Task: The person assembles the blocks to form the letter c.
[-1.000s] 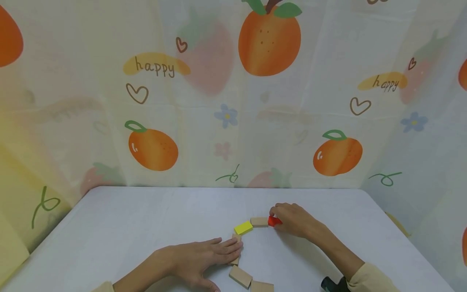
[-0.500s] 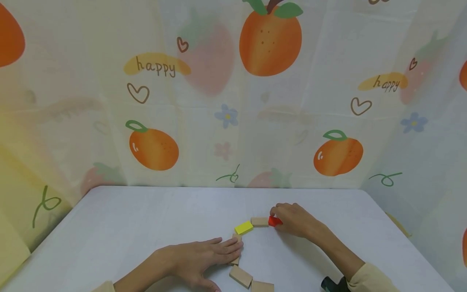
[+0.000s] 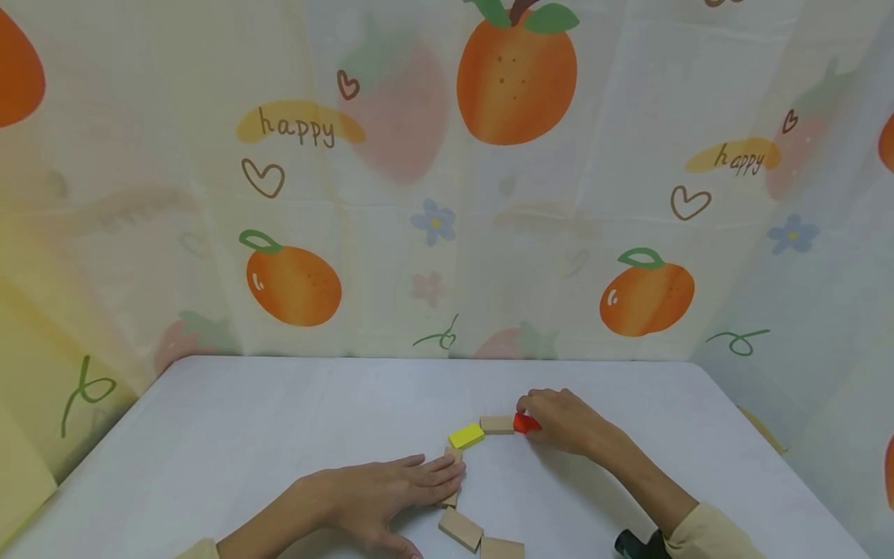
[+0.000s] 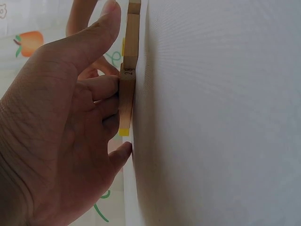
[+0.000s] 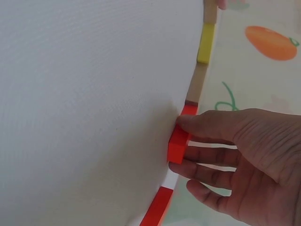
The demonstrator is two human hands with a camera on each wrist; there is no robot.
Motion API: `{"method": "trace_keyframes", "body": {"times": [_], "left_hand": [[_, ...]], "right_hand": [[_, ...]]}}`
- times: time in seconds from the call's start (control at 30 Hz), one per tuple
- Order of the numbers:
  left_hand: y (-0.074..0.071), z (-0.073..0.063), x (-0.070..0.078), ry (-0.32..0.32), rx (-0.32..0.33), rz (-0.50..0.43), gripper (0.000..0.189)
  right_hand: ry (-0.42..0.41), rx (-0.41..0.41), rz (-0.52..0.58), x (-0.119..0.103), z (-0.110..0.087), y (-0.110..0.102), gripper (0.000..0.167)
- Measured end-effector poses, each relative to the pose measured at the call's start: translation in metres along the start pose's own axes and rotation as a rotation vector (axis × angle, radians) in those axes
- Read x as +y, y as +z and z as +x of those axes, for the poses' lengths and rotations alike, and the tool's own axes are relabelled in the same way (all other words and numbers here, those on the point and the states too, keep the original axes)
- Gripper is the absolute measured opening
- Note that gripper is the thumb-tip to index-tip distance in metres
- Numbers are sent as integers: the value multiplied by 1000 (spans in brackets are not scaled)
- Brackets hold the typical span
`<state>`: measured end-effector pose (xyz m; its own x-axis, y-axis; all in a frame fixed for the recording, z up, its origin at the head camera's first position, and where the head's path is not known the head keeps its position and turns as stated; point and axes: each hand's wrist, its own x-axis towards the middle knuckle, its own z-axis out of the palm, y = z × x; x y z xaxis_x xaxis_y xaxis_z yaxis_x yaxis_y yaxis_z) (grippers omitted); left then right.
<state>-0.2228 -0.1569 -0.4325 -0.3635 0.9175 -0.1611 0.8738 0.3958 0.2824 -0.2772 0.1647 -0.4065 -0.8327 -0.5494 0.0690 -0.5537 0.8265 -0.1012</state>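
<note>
My right hand (image 3: 564, 421) pinches a red block (image 3: 525, 424) at the far end of a curved row of flat blocks; in the right wrist view the thumb lies on the near side of the red block (image 5: 178, 143), with fingers behind. A plain wooden block (image 3: 497, 425) adjoins it, then a yellow block (image 3: 466, 435). My left hand (image 3: 391, 493) rests its straight fingers on another wooden block (image 3: 452, 501), partly hidden beneath them. The left wrist view shows a dark number on a wooden block (image 4: 127, 94) by those fingers.
Two more wooden blocks (image 3: 461, 529) (image 3: 503, 548) continue the row toward the near edge. Another red block (image 5: 157, 207) lies beyond my right hand. A dark cylindrical object (image 3: 632, 543) sits by the right sleeve. A fruit-print curtain (image 3: 517, 256) stands behind the white table (image 3: 314, 411).
</note>
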Motion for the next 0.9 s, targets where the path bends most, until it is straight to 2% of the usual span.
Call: {"method": "trace_keyframes", "body": {"times": [0.53, 0.9], "left_hand": [[0, -1, 1, 1, 3, 22, 86], [0, 0, 0, -15, -8, 4, 87]], "right_hand": [[-7, 8, -20, 2, 0, 2, 35], [-12, 10, -20, 1, 0, 1, 35]]}}
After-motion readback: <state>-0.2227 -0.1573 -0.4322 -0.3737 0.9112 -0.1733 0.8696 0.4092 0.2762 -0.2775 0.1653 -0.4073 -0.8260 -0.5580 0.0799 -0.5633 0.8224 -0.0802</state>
